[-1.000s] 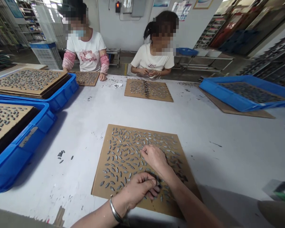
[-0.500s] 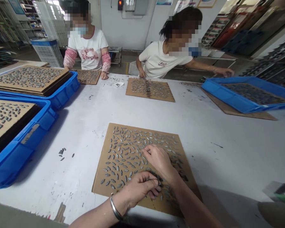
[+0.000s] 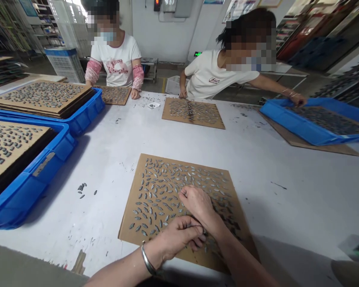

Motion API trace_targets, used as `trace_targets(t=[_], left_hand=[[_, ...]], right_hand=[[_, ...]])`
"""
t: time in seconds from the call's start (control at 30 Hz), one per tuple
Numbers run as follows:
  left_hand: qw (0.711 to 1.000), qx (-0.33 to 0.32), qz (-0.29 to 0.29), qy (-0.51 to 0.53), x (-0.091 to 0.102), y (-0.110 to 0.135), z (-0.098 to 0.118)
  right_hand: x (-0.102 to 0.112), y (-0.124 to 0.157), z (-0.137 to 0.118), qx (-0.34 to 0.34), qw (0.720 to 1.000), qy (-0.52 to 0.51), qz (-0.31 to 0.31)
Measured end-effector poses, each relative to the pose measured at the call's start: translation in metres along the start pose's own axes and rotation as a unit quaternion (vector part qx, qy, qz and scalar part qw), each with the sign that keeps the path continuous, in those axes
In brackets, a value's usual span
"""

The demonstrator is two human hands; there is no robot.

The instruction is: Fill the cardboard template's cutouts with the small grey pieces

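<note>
A brown cardboard sheet (image 3: 128, 223) lies on the table before me, covered with many small dark grey, leaf-shaped pieces (image 3: 151, 210). Over its middle is my right hand (image 3: 196, 201), bent at the wrist, with thumb and fingertips pinched just above the pieces. What that pinch holds, if anything, is too small to make out. My left hand (image 3: 184, 235), with a silver bangle (image 3: 148, 259) at the wrist, is closed below the right wrist near the sheet's front. Its fingers are curled and the thumb presses on them; a dark bit shows at the fingertips, its kind unclear.
Blue crates (image 3: 48, 179) with stacked piece-covered sheets stand at left. Loose pieces (image 3: 82, 187) lie on the white table (image 3: 107, 159). Across it are two co-workers, a second sheet (image 3: 167, 111) and, at right, a blue tray (image 3: 287, 123) with a co-worker's hand in it.
The view has shifted slightly. Both my hands stay closed over the sheet, with the left a little nearer the right wrist. The right-hand co-worker's arm has reached farther into the blue tray.
</note>
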State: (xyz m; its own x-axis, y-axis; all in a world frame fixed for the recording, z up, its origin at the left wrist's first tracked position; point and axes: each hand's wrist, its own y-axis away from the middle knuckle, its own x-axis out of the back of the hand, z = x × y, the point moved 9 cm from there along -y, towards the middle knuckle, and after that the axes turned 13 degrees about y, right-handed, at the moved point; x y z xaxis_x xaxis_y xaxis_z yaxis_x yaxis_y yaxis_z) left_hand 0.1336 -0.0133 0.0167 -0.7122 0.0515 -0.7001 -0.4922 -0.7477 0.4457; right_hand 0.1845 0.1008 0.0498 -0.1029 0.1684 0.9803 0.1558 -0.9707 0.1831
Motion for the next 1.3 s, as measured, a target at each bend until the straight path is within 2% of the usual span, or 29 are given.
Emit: trace_targets(t=[0.17,0.93,1.07,1.2,1.3], left_hand=[[1.0,0.004,-0.007,-0.008,-0.002,0.001,0.001],[1.0,0.003,-0.003,-0.009,-0.005,0.003,0.004],[1.0,-0.005,0.004,-0.01,-0.001,0.002,0.003],[0.999,-0.031,-0.001,-0.036,-0.003,0.004,0.006],[0.978,-0.133,0.029,-0.156,-0.006,0.014,0.023]], right_hand=[[0.002,0.0,0.0,-0.002,1.0,-0.003,0.013],[0.002,0.002,-0.001,-0.016,1.0,-0.018,-0.01],[0.014,0.007,0.022,-0.022,0.997,-0.073,0.031],[0.029,0.033,0.056,-0.039,0.981,-0.164,0.097],[0.023,0.065,0.07,-0.058,0.958,-0.26,0.108]])
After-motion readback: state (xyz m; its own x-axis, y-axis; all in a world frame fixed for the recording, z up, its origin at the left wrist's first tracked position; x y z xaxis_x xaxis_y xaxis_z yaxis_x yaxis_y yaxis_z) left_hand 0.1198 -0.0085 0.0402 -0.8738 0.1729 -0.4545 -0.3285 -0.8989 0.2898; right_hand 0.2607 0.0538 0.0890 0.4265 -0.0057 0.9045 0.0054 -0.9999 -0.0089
